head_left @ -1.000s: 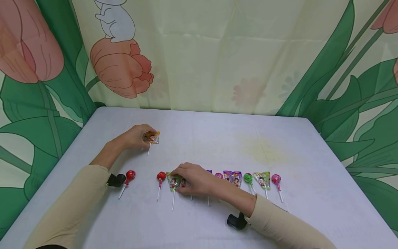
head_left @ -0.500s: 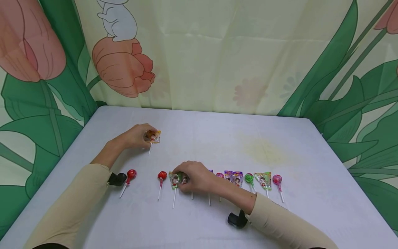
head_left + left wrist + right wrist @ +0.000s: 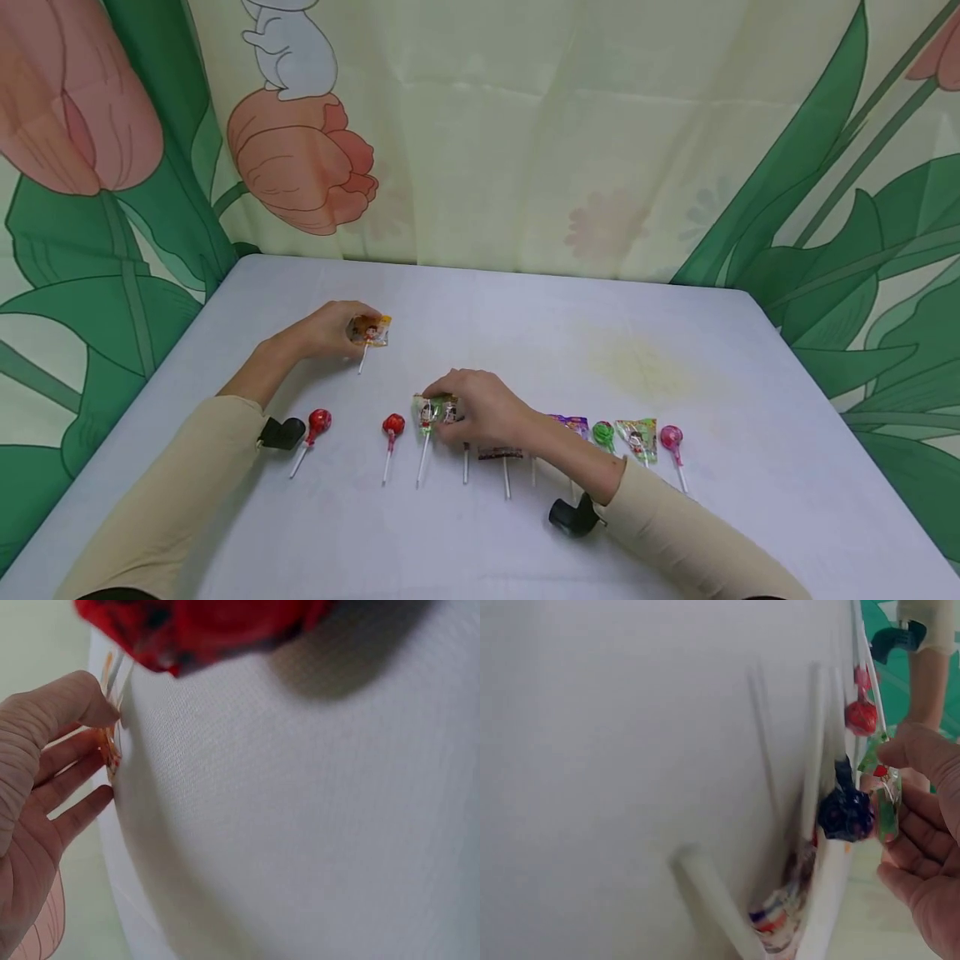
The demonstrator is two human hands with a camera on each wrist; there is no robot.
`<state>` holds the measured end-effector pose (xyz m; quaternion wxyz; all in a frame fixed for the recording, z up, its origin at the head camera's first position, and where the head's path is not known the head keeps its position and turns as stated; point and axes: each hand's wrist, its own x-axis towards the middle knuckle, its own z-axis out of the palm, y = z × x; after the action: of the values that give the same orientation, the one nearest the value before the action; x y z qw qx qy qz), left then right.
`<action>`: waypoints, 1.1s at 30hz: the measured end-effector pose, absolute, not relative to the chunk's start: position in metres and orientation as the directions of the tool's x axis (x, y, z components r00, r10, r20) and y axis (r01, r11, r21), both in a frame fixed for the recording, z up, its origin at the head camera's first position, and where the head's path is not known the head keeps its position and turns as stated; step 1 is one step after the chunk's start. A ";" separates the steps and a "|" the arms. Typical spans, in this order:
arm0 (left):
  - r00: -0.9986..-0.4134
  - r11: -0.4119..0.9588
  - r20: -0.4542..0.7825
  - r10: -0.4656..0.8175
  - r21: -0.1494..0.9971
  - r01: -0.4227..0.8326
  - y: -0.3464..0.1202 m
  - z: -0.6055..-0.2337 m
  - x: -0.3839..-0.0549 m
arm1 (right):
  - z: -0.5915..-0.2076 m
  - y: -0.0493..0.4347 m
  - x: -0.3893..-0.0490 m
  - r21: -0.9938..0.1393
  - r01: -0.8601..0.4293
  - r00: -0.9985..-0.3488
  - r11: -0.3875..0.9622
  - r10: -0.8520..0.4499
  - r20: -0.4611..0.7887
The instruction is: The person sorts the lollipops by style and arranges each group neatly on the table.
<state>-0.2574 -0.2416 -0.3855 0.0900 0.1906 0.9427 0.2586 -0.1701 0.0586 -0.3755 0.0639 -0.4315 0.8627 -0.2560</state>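
At the table's left, my left hand pinches a lollipop in a clear and orange wrapper, its white stick pointing down. The left wrist view catches thumb and fingers on that wrapper. Nearer the middle, my right hand holds a lollipop in a green wrapper between thumb and fingers, just above the row. In the right wrist view this green wrapper appears beside a dark blue lollipop. Part of the row is hidden under my right hand and forearm.
Two red lollipops lie to the left. Rightward along the row are a purple-wrapped one, a green one, a green-wrapped one and a pink one. A patterned curtain hangs behind the white table.
My right hand has moved forward, away from me, carrying the green-wrapped lollipop out of line with the row. A dark-wrapped lollipop now shows beneath it. The left hand stays in place.
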 end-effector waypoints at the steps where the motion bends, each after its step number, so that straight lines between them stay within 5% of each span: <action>1: -0.911 0.793 -0.071 0.407 0.523 0.313 -0.242 -0.385 -0.257 | -0.374 0.058 -0.172 -0.500 -0.707 -0.626 0.501 -0.771 0.114; 33: -0.927 0.826 -0.133 0.349 0.511 0.238 -0.245 -0.383 -0.254 | -0.372 0.019 -0.250 -0.495 -0.651 -0.698 0.575 -0.709 0.095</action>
<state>-0.2538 -0.2447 -0.3831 0.1111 0.1547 0.9490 0.2512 -0.2500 0.0193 -0.3717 0.0570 -0.3841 0.8856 -0.2549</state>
